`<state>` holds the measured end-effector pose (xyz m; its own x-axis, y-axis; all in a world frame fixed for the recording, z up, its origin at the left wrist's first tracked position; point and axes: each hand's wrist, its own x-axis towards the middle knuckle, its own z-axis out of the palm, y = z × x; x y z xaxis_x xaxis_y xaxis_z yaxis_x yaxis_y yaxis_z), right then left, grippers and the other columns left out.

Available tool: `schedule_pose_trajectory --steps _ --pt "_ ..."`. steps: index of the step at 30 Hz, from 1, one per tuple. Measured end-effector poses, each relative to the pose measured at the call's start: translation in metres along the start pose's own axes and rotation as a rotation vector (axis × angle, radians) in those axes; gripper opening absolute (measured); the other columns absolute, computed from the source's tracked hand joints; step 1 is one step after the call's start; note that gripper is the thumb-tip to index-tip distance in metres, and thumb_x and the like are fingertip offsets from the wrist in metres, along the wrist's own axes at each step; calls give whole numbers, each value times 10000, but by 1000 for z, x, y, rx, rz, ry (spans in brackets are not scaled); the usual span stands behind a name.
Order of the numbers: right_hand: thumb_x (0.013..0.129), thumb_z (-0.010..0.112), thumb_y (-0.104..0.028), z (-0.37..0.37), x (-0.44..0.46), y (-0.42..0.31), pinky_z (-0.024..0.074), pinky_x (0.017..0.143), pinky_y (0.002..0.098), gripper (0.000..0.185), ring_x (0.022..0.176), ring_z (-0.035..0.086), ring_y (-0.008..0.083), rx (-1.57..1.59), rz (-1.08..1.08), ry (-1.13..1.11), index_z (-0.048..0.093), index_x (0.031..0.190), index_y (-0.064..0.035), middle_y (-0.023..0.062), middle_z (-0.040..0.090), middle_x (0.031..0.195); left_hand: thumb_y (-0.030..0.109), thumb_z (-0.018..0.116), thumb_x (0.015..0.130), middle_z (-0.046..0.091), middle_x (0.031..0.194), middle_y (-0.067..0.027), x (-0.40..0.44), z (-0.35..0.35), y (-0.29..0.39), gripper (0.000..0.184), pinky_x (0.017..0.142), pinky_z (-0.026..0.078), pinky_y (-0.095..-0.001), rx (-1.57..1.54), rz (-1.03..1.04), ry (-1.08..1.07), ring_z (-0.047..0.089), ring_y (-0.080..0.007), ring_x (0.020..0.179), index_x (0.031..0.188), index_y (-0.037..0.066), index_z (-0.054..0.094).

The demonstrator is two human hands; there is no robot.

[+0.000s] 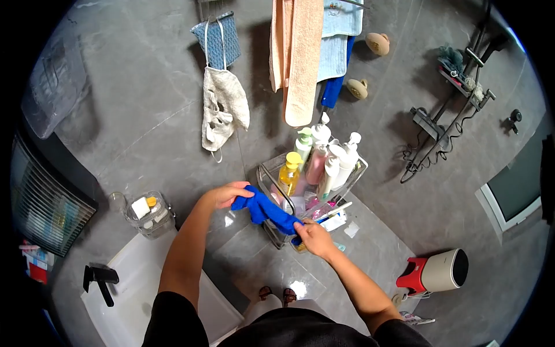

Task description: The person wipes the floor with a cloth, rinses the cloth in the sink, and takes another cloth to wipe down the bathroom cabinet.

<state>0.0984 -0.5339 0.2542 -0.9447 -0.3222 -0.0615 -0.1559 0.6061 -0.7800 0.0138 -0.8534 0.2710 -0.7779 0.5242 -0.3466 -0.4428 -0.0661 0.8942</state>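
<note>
So there's a blue cloth [272,212] stretched between both hands, in front of the near left part of a rack [270,178]. Left hand [227,195] pinches its far left end, right hand [316,237] grips the near right end. Left arm [186,248] and right arm [359,283] reach forward. Any print on the pump bottles [291,173] is too small to read.
</note>
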Motion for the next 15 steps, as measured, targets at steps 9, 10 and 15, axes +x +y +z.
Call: schedule_pose_trajectory --steps 9,10,15 --pt "933 592 -436 23 27 -26 455 482 218 373 520 523 80 902 496 31 629 875 -70 4 627 713 666 555 842 583 1235 -114 57 10 46 793 871 481 -356 -126 -222 408 614 -208 1038 1363 88 406" --pt "928 601 -434 23 29 -27 453 472 219 360 513 516 80 835 549 30 625 895 -77 -9 617 706 695 545 830 574 1247 -127 62 15 51 845 858 487 -364 -205 -242 460 615 -227 1040 1396 95 364" --pt "927 631 -337 40 29 -9 432 463 216 243 536 528 65 1033 286 99 626 927 -94 -34 621 736 316 709 854 611 1141 -143 86 -6 17 607 778 498 -315 174 101 479 616 -213 928 1352 96 440"
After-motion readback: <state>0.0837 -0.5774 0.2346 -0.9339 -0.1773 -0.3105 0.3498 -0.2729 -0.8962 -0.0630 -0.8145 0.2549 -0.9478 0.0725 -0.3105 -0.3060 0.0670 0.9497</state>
